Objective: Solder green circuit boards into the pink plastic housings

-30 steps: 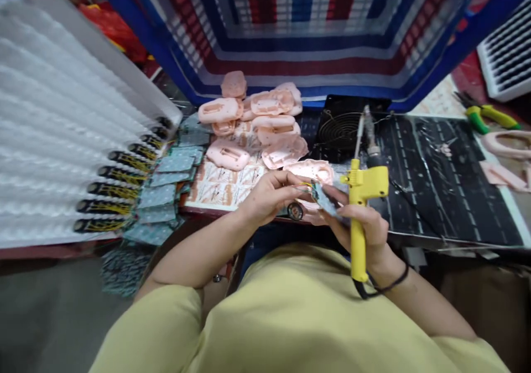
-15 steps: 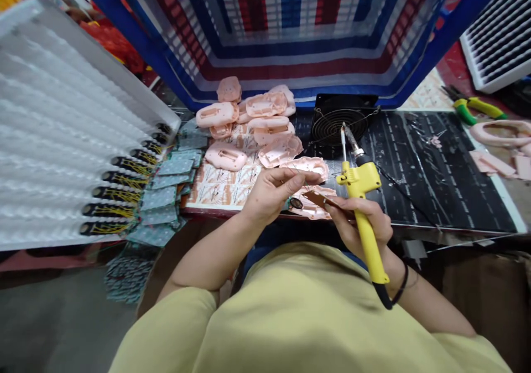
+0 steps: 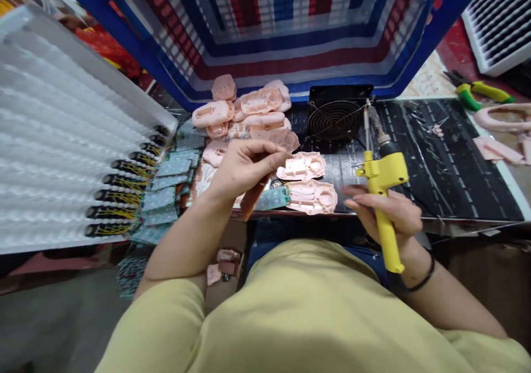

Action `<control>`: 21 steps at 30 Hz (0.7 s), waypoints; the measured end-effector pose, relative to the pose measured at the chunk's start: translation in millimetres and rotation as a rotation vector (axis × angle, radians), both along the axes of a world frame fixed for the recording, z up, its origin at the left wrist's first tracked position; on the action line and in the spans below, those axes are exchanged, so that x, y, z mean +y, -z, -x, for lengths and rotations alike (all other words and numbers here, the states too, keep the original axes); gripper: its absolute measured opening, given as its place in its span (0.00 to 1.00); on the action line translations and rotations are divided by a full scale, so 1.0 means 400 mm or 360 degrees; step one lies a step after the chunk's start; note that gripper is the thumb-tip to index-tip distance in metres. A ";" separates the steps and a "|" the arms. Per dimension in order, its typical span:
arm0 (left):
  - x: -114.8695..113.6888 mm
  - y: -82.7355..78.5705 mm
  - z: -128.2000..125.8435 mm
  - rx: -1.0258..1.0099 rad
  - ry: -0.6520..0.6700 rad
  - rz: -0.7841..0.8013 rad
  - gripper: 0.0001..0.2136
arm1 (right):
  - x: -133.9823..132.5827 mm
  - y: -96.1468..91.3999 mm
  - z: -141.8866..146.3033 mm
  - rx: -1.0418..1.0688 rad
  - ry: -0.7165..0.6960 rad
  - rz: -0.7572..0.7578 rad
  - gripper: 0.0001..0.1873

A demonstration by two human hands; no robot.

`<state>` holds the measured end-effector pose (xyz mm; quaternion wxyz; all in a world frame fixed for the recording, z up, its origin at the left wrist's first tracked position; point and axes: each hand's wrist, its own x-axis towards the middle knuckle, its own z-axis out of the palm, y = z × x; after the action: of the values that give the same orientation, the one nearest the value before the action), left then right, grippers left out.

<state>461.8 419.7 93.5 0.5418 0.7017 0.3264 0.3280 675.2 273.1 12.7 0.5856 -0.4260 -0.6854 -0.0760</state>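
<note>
My left hand (image 3: 243,165) is pinched shut on a thin brown strip (image 3: 251,198) that hangs down from my fingers over the table's front edge. My right hand (image 3: 388,212) is wrapped round the handle of a yellow soldering iron (image 3: 381,196), its metal tip pointing away toward the black fan (image 3: 335,119). Between my hands lie two open pink plastic shells (image 3: 305,182) and a small green circuit board (image 3: 271,198) with wires, all resting on the table.
A heap of pink shells (image 3: 249,110) sits behind my left hand. White trays (image 3: 62,140) with black and yellow parts and green boards (image 3: 166,187) fill the left. A black mat (image 3: 440,157) lies right, green-handled pliers (image 3: 477,93) beyond it. A striped blue crate (image 3: 286,30) stands behind.
The circuit board left my hands and now lies on the table by the shells. My left hand lifted away to the left with the brown strip; the soldering iron shifted right.
</note>
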 end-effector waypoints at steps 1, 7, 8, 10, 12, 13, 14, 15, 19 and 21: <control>0.020 0.005 0.001 0.0184 0.0042 -0.0119 0.15 | 0.003 0.004 -0.014 -0.0031 0.0019 0.0017 0.16; 0.095 0.093 -0.049 0.0890 0.0208 -0.0727 0.07 | 0.061 0.031 -0.040 -0.0394 0.0039 0.0187 0.14; 0.099 0.106 -0.059 0.0957 0.0226 -0.0772 0.07 | 0.069 0.035 -0.040 -0.0437 0.0028 0.0206 0.13; 0.101 0.123 -0.074 0.1066 0.0252 -0.0856 0.08 | 0.077 0.038 -0.042 -0.0496 0.0017 0.0176 0.11; 0.100 0.131 -0.082 0.1129 0.0268 -0.0930 0.08 | 0.073 0.031 -0.050 -0.0533 0.0077 0.0076 0.09; 0.099 0.133 -0.085 0.1151 0.0273 -0.0953 0.08 | 0.068 0.023 -0.058 -0.0555 0.0118 0.0037 0.09; 0.098 0.134 -0.086 0.1172 0.0275 -0.0966 0.08 | 0.059 0.012 -0.068 -0.0577 0.0141 0.0020 0.11; 0.097 0.135 -0.086 0.1189 0.0277 -0.0967 0.08 | 0.050 0.000 -0.079 -0.0592 0.0150 0.0021 0.15; 0.097 0.141 -0.085 0.1180 0.0312 -0.0896 0.07 | 0.010 -0.044 -0.123 -0.0579 0.0352 0.0002 0.34; 0.100 0.146 -0.086 0.1111 0.0364 -0.0843 0.07 | -0.002 -0.052 -0.137 -0.0501 0.0537 -0.0016 0.31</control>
<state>496.1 459.8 35.1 0.2336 0.9163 0.3148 0.0819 729.9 272.1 33.5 0.4525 -0.5146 -0.6870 -0.2418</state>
